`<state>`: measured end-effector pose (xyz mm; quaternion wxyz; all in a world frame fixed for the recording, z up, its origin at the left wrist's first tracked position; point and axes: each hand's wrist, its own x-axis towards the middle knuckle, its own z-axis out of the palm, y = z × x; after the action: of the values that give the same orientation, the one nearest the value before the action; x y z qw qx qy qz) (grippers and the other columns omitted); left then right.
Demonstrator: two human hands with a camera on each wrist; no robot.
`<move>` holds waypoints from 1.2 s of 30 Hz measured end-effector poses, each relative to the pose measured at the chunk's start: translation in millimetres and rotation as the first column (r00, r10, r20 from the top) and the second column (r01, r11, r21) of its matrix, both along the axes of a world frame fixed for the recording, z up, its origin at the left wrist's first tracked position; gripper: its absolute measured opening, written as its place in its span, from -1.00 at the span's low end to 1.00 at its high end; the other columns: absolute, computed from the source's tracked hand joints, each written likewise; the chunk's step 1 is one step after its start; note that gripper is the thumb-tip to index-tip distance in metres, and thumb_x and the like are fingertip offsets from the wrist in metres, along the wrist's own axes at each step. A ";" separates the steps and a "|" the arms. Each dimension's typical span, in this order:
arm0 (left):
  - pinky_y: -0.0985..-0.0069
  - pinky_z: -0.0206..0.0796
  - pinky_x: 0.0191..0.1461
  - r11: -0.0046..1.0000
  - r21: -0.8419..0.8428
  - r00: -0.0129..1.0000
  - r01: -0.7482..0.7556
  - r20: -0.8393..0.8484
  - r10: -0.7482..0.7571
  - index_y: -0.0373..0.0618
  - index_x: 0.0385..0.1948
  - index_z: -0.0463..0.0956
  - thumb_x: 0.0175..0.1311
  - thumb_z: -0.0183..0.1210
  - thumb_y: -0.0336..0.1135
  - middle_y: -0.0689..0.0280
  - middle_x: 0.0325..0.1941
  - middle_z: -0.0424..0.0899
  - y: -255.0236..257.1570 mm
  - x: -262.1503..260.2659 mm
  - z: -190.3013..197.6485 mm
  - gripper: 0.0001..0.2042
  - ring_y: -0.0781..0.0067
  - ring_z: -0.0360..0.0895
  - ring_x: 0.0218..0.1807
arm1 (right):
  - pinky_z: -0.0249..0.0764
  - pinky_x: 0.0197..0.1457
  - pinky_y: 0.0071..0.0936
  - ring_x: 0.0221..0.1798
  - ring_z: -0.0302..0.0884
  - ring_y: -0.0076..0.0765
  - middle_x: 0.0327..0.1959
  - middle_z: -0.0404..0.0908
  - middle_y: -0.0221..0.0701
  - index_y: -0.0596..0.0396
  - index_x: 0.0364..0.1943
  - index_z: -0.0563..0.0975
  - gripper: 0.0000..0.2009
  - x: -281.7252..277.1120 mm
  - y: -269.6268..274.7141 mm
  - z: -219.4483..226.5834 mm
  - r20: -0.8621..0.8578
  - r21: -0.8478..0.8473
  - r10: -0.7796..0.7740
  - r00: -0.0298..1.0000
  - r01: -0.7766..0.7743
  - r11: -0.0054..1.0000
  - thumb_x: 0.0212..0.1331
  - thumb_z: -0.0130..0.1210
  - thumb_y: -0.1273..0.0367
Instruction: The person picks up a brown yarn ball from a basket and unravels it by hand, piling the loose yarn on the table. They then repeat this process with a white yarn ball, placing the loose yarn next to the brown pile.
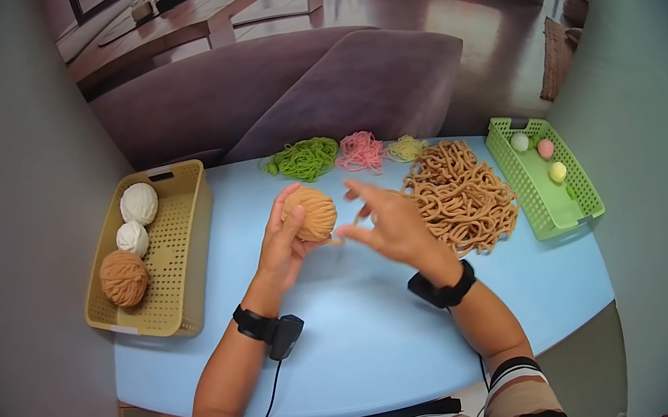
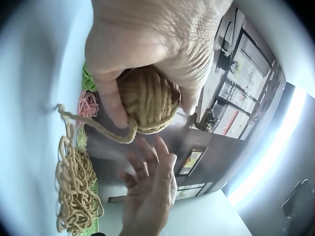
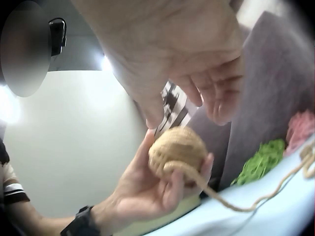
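My left hand (image 1: pixel 278 246) holds a ball of thick tan yarn (image 1: pixel 315 214) above the middle of the table, thumb and fingers curled round its sides. From the ball a loose strand (image 2: pixel 101 129) hangs and runs toward a tangled heap of the same yarn (image 1: pixel 465 197) at the right. My right hand (image 1: pixel 394 223) is raised just right of the ball, fingers spread and slightly blurred. In the right wrist view, that hand (image 3: pixel 182 54) hovers over the ball with no yarn between its fingers.
A tan basket (image 1: pixel 196 240) at the left has two white yarn balls and a brown one. Green (image 1: pixel 306 160), pink (image 1: pixel 360 152) and pale yellow yarn (image 1: pixel 407 148) lie along the back edge. At the right stands a green basket (image 1: pixel 537 196) with several small balls.
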<state>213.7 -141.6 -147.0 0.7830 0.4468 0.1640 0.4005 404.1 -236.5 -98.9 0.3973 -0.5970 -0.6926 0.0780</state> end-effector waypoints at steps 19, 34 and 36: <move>0.34 0.48 0.26 0.967 0.137 0.939 0.217 -0.299 -0.168 -0.08 0.40 0.24 0.25 0.26 -0.24 0.20 0.20 0.54 -3.9 -1.4 4.7 -0.34 0.34 0.55 0.23 | 0.37 -0.45 -0.56 -0.52 0.50 -0.62 -0.56 0.60 -0.43 0.13 -0.17 0.69 -0.87 48.5 7.4 5.7 -0.435 0.146 -0.185 0.881 0.271 0.951 0.34 0.17 0.42; 0.33 0.65 0.04 0.982 -0.086 0.985 -0.170 -0.053 0.166 0.04 0.37 0.22 0.45 0.15 -0.07 0.23 0.22 0.52 18.4 -8.2 -8.4 -0.47 0.28 0.60 0.19 | 0.41 -0.31 -0.63 -0.40 0.45 -0.60 -0.38 0.55 -0.52 0.13 -0.08 0.63 -0.86 130.4 -4.5 19.3 -0.511 0.429 -0.332 0.793 0.570 0.701 0.36 0.14 0.46; 0.34 0.66 0.02 0.982 -0.084 0.985 -0.171 -0.010 0.171 0.05 0.37 0.19 0.46 0.13 -0.07 0.22 0.22 0.51 19.0 -9.7 -4.9 -0.47 0.28 0.61 0.18 | 0.46 -0.28 -0.56 -0.39 0.50 -0.49 -0.29 0.59 -0.42 0.11 -0.04 0.64 -0.81 147.6 -2.7 10.1 -0.202 0.459 -0.536 0.820 0.563 0.687 0.29 0.17 0.49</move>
<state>204.0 -122.6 -151.8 0.7636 0.3980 0.2196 0.4585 551.7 -239.3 -88.8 0.5603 -0.6506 -0.4673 -0.2108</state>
